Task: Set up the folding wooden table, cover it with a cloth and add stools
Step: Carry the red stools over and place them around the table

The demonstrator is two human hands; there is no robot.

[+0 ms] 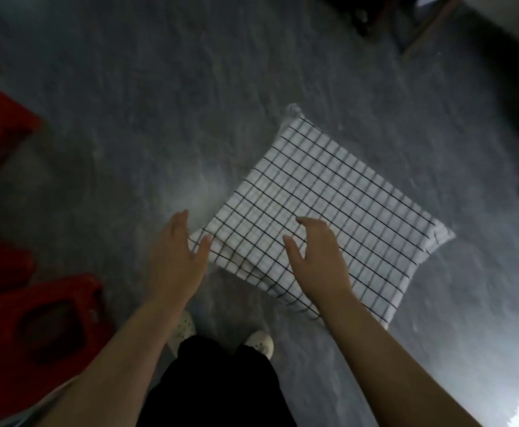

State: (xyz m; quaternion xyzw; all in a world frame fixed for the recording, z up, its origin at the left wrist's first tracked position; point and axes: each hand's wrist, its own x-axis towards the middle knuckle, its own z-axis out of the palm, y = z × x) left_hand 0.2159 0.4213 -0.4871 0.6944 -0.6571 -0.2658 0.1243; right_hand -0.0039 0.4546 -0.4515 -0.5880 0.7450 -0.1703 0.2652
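Folded checked cloth (329, 195) at centre frame, apparently on the grey floor (159, 103), not yet spread. Left hand (178, 257) at its lower-left corner, right hand (316, 257) over it. Fingers of both are spread and grip nothing. Red plastic stools (45, 322) at left edge, cropped, unplaced. No set-up table visible. Dark wooden shape (406, 20) at upper right is blurred and unidentifiable.

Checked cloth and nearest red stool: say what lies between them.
In the head view, only bare grey floor, with the left hand and forearm hanging over that stretch.
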